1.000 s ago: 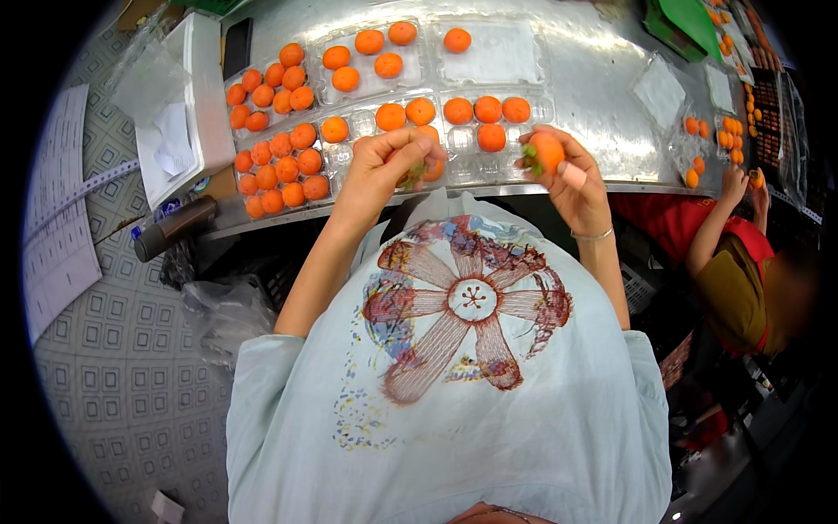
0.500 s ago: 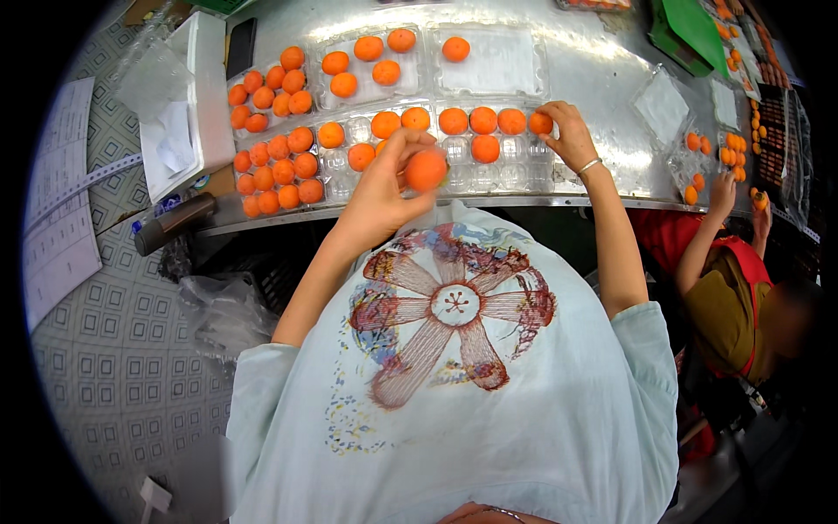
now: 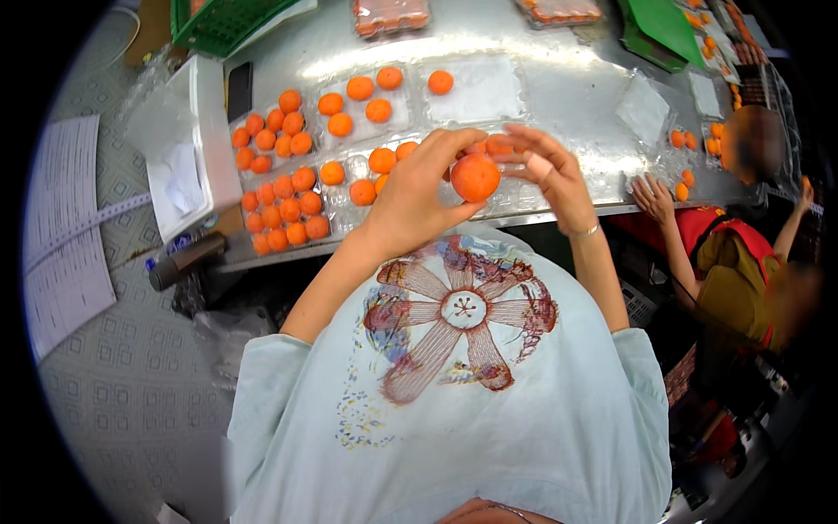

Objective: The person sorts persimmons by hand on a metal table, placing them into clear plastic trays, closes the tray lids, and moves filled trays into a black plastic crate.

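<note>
My left hand [image 3: 419, 188] grips an orange mandarin [image 3: 476, 178] between its fingers and thumb, above the near trays. Close on its right is my right hand [image 3: 559, 179], fingers spread and somewhat blurred, with no fruit seen in it. More mandarins in a row behind the hands are partly hidden. Below and left of my left hand, a clear plastic tray [image 3: 353, 216] with round hollows holds several mandarins. Farther left, a filled tray of mandarins [image 3: 289, 210] sits at the table edge, with another group of mandarins [image 3: 277, 123] behind it.
Behind stand open clear packs, one with several mandarins [image 3: 360, 88], another with a single mandarin [image 3: 441, 82]. Left are a white foam box [image 3: 194, 148] and a dark phone [image 3: 239, 90]. Green crates [image 3: 231, 26] and packed fruit [image 3: 390, 16] lie far back. A co-worker's hand [image 3: 654, 199] rests right.
My left hand has moved right with its mandarin. My right hand has let go of the mandarin at the row's right end and come left beside the left hand. The view has shifted.
</note>
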A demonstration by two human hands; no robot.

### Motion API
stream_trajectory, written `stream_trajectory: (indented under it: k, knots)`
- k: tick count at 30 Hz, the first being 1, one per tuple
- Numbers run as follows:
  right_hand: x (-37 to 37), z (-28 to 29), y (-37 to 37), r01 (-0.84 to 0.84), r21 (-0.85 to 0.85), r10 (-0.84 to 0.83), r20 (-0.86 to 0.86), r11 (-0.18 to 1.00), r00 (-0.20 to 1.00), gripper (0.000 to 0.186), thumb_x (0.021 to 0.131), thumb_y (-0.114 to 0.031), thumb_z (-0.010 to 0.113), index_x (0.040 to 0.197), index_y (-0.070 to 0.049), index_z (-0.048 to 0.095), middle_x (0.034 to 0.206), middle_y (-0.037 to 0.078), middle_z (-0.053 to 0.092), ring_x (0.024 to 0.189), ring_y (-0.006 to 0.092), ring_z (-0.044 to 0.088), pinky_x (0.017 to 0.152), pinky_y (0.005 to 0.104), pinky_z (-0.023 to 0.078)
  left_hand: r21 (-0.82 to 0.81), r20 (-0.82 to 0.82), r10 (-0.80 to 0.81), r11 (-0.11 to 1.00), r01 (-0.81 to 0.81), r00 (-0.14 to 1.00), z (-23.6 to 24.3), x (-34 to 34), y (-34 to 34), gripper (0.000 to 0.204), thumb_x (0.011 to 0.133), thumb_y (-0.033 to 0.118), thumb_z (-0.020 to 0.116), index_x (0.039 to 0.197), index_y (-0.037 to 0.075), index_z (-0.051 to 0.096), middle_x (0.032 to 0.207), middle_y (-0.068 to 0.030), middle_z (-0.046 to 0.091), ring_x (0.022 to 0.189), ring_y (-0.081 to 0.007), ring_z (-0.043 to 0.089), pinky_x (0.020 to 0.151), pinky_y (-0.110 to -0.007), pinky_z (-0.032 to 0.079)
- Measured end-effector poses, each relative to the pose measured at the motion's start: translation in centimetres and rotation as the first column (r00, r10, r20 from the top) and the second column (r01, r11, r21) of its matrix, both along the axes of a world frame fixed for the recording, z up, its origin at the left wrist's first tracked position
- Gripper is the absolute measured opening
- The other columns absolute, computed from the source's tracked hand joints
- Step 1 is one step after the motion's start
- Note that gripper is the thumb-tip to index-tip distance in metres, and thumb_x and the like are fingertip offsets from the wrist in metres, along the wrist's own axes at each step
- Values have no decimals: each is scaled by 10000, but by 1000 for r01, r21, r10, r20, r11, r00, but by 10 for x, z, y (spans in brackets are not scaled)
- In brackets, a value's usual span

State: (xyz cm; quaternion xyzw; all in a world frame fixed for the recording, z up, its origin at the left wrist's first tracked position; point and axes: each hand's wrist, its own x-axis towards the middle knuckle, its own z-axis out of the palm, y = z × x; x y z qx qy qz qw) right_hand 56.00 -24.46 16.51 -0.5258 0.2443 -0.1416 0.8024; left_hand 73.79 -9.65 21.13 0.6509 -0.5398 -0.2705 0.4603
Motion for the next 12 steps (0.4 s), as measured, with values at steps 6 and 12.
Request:
stream_trajectory:
  k: [6, 12]
  knots:
    - [-5, 30, 39, 155, 55, -154, -25, 986, 988, 493, 923, -182, 606, 1361, 3, 479, 1290, 112, 562, 1197, 197, 541, 1006, 325, 439, -96, 230, -169, 976, 196, 958, 2, -4, -26, 726, 659, 138, 831, 1311, 69, 520, 1093, -101, 658, 980, -242, 639, 776, -344, 529]
    - [-14, 16, 49, 309, 350, -336, 18, 884, 942, 583, 904, -224, 632, 1401, -6, 420, 1324, 127, 537, 1211, 231, 545, 1020, 405, 452, -125, 209, -278, 943, 307, 938, 2, -14, -57, 756, 694, 176, 826, 1352, 46, 477, 1288, -176, 541, 1120, -343, 565, 925, -396, 492]
